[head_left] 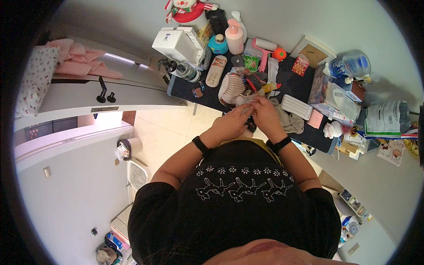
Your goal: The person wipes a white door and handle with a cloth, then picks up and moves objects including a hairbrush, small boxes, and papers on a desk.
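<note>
My left hand (232,121) and my right hand (266,116) meet at the front edge of the dark desk. Their fingertips pinch thin, translucent plastic that looks like the rim of a clear bag (243,100); its full shape is hidden by my fingers. Just beyond them a pale pink hairbrush (233,85) lies bristles up among small items. Beside the brush is a red and black object (253,82), and a yellow piece (269,87) is close to it. A grey cloth (291,121) lies right of my right hand.
Behind stand a pink pump bottle (234,38), a blue jar (218,44) and a white box (175,46). A pink lint roller (264,54) lies near a picture frame (313,51). Rightward are a white ridged case (296,107) and clear boxes (339,99). A door (132,94) stands left.
</note>
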`<move>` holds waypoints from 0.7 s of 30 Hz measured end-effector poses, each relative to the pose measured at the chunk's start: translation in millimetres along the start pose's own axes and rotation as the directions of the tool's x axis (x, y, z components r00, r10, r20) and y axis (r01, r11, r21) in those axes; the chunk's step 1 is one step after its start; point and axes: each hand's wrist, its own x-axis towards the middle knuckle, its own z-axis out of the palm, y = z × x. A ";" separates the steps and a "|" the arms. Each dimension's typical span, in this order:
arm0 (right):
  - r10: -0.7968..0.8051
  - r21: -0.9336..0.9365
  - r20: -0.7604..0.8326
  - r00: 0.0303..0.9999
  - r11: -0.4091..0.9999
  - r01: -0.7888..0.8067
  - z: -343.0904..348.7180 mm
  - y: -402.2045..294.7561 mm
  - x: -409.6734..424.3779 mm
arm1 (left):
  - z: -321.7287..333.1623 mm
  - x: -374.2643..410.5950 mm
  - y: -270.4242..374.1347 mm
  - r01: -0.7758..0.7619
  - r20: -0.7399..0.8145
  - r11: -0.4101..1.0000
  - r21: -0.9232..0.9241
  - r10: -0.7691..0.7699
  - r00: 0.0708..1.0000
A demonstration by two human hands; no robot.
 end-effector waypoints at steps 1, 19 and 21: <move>0.005 -0.041 0.032 0.999 0.999 -0.003 -0.5 -0.7 -0.2 | 3.1 -1.6 -1.0 0.026 0.015 1.000 0.012 -0.027 1.000; -0.016 -0.213 0.188 0.982 0.976 0.056 2.0 -5.4 -5.4 | 27.4 -7.9 -31.7 0.059 -0.016 0.950 0.305 -0.056 0.998; 0.005 -0.179 0.203 0.979 0.983 0.032 -7.4 -5.7 -3.7 | 16.2 -10.6 -22.2 0.054 -0.025 0.955 0.291 -0.048 0.999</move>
